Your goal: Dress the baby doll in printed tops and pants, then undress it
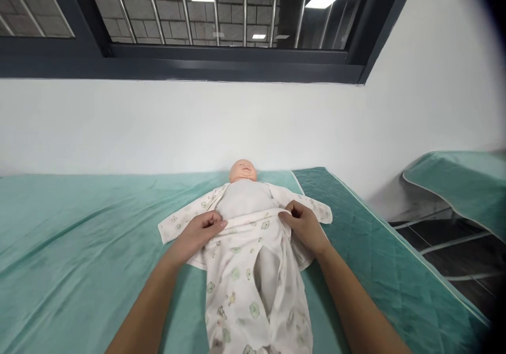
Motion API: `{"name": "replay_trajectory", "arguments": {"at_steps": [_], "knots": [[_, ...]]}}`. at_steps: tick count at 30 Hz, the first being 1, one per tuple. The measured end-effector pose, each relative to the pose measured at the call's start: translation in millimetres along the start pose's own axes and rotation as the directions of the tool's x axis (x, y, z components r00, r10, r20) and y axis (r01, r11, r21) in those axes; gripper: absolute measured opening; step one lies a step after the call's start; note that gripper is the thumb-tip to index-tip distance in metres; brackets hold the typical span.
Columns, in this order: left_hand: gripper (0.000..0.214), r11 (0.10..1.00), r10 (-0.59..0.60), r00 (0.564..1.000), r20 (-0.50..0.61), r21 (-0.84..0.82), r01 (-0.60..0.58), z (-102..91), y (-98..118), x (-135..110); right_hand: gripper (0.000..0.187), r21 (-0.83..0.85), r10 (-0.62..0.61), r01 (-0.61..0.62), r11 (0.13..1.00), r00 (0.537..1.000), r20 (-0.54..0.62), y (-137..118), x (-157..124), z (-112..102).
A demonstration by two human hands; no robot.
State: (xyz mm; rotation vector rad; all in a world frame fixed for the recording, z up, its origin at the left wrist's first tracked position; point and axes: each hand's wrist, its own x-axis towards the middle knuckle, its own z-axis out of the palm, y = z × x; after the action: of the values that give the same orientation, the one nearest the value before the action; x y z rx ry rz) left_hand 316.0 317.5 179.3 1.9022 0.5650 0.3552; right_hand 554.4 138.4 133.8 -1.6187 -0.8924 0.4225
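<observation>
A baby doll (242, 170) lies on its back, its head toward the wall. It wears a patterned white baby jacket (177, 221), spread out at the sides, over a plain white torso (245, 198). White baby pants (237, 280) with small green and brown prints cover its lower body, with a slit down the front showing white beneath. My left hand (201, 230) pinches the waistband at its left end. At the other end, my right hand (302, 222) grips the same waistband between thumb and fingers. The lower ends of the pants run out of view.
The doll rests on a green sheet (87, 248) with wrinkles at left. A darker quilted pad (375, 259) covers the right side up to the bed's edge. Beyond a gap stands another green-covered surface (462, 185). A white wall (177, 127) and barred window (229, 17) are behind.
</observation>
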Motion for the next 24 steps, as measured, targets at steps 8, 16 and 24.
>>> {"name": "replay_trajectory", "arguments": {"at_steps": [8,16,24], "knots": [[0.024,0.989,0.14,0.946,-0.293,0.003,-0.146,6.6,-11,6,0.022,0.108,-0.051,0.039,0.993,0.992,0.112,-6,-2,8],[0.024,0.997,0.074,0.845,-0.53,0.019,-0.075,23.6,-17,15,0.027,0.209,-0.044,-0.01,0.978,0.966,0.253,-18,-8,10],[0.029,0.989,0.026,0.936,-0.352,-0.13,-0.076,20.1,-15,21,0.024,0.024,-0.127,0.125,0.992,0.978,0.166,-28,-11,16]]}}
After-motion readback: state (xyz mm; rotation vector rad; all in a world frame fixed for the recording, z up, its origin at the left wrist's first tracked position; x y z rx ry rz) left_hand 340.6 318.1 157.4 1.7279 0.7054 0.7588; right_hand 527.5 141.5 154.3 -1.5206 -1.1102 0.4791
